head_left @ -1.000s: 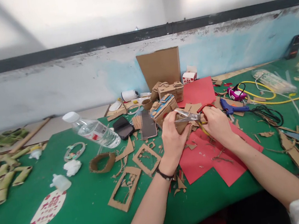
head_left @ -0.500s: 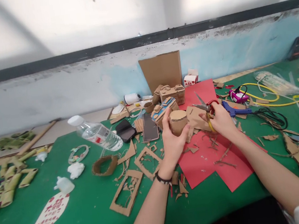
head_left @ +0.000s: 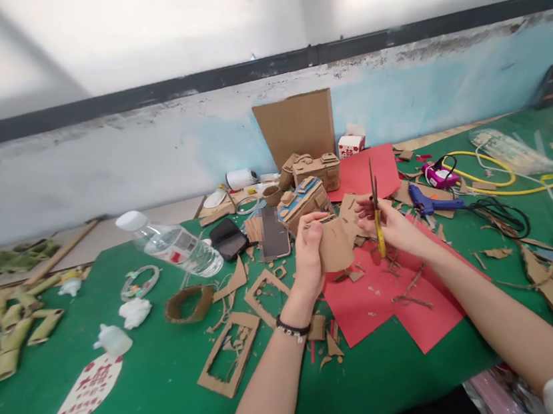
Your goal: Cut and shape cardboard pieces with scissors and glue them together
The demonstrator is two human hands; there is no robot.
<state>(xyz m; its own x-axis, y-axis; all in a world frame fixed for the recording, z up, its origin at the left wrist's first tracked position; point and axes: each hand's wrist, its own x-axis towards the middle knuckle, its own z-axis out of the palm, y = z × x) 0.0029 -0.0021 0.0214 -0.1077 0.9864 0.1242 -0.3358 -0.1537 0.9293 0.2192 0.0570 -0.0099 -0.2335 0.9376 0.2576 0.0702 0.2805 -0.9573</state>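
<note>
In my left hand (head_left: 308, 251) is a cardboard piece (head_left: 336, 245), its flat brown face turned toward me above the red paper. My right hand (head_left: 395, 224) holds scissors (head_left: 378, 221) upright, blades pointing up and a yellow handle below. A small gap lies between the scissors and the cardboard piece. Just behind my left hand stands a cardboard camera model (head_left: 306, 203) with blue stripes, and a second cardboard camera (head_left: 319, 173) sits farther back. Under both hands lie red paper sheets (head_left: 370, 310) strewn with scraps and twigs.
To the left are a water bottle (head_left: 170, 243), a cardboard ring (head_left: 188, 305), cut cardboard frames (head_left: 212, 379) and bamboo pieces (head_left: 9, 350). A phone (head_left: 274, 234) lies near the middle. On the right are a blue glue gun (head_left: 432, 203) and a yellow cable (head_left: 521, 187).
My left hand has tipped the cardboard piece, so its flat face now shows instead of its rounded top. My right hand has turned the scissors from slanting left to upright.
</note>
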